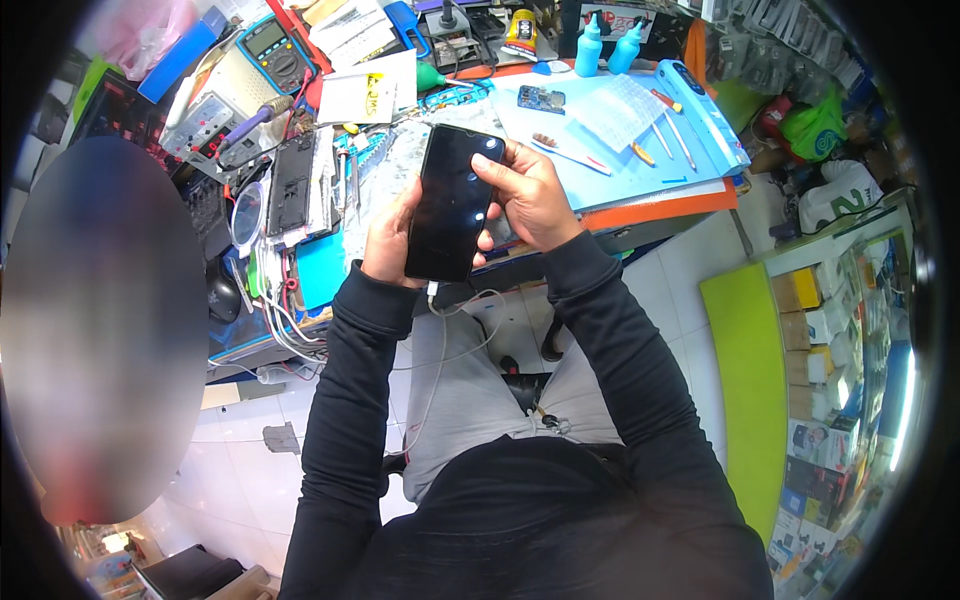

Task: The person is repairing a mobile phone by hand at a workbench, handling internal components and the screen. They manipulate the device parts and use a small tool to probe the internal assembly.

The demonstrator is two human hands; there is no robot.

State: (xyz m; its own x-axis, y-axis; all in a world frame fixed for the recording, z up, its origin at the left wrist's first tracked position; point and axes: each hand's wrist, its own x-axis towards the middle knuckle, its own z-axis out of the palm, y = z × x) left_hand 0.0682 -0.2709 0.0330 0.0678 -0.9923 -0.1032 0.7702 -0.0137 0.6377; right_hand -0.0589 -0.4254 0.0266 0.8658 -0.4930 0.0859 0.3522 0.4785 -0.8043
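Note:
Both my hands hold a black smartphone (445, 210), tilted slightly, its dark screen facing up. My left hand (388, 240) is closed round its lower left edge. From the right, my right hand (535, 195) grips the upper part, with the thumb lying on the screen near the top and other fingers behind the right edge. A white charging cable (433, 300) is plugged into the phone's bottom end and hangs down over my lap. The phone is above the near edge of a cluttered workbench.
On the bench's right lie a blue mat (650, 190), a circuit board (541, 98) and two blue bottles (589, 48). To the left are a multimeter (272, 55), an opened phone part (292, 185), tangled cables and a black mouse (222, 290). A glass display case (840, 400) stands at right.

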